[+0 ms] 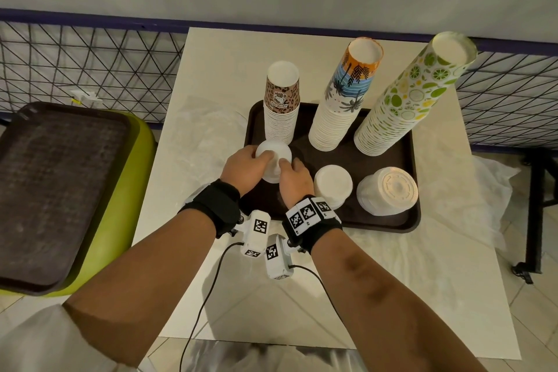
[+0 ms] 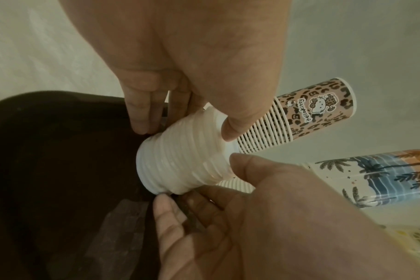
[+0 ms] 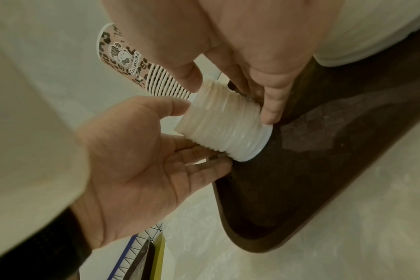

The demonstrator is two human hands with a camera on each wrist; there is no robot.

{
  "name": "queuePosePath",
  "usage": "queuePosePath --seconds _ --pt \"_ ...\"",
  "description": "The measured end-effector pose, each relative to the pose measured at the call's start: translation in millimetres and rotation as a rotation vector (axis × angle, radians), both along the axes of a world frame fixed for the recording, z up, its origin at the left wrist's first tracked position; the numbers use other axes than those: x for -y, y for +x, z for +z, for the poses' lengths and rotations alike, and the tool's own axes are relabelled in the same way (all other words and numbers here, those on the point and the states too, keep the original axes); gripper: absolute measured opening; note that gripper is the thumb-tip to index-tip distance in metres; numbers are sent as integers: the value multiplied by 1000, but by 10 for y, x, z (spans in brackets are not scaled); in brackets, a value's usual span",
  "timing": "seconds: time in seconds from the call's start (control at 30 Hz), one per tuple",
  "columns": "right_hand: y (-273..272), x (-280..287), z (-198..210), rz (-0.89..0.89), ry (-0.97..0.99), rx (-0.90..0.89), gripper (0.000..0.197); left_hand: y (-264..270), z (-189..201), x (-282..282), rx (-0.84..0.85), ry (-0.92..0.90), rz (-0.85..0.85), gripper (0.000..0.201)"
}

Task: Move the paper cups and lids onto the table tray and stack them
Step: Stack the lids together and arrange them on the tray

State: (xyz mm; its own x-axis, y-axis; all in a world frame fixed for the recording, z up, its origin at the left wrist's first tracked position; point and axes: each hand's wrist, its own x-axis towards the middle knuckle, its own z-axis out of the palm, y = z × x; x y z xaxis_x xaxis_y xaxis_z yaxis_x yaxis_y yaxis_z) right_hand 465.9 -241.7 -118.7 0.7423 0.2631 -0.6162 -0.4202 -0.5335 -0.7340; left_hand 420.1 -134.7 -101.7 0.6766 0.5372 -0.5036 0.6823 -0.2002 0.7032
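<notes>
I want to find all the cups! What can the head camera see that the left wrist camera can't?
Only the head view shows the lime-print cup stack, two more lid stacks and the second tray on a green seat. Only the left wrist view shows the cartoon cat printed on the leopard cups. Both show the left hand and right hand gripping the white lid stack on the table tray.

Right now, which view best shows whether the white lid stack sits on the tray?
Right wrist: the lid stack meets the brown tray at its base, unobstructed. In the left wrist view fingertips crowd that edge. In the head view both hands hide the base.
</notes>
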Motion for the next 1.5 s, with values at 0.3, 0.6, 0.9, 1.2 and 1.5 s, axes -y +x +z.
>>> queuePosePath --seconds 0.3,0.6,0.9,1.2,1.5 --pt "-11 -38 46 21 10 0 63 -12 -38 -66 27 -51 9 41" --pt "-11 -28 34 6 22 2 62 -38 -72 -69 17 -22 -14 42" --pt "-105 91 16 34 38 38 63 -87 -70 -48 14 -11 -26 40" --pt "-70 50 -78 31 -6 35 57 -63 -41 -78 74 -89 32 52" --pt "-107 24 -234 216 -155 344 95 38 -40 -100 43 -152 73 48"
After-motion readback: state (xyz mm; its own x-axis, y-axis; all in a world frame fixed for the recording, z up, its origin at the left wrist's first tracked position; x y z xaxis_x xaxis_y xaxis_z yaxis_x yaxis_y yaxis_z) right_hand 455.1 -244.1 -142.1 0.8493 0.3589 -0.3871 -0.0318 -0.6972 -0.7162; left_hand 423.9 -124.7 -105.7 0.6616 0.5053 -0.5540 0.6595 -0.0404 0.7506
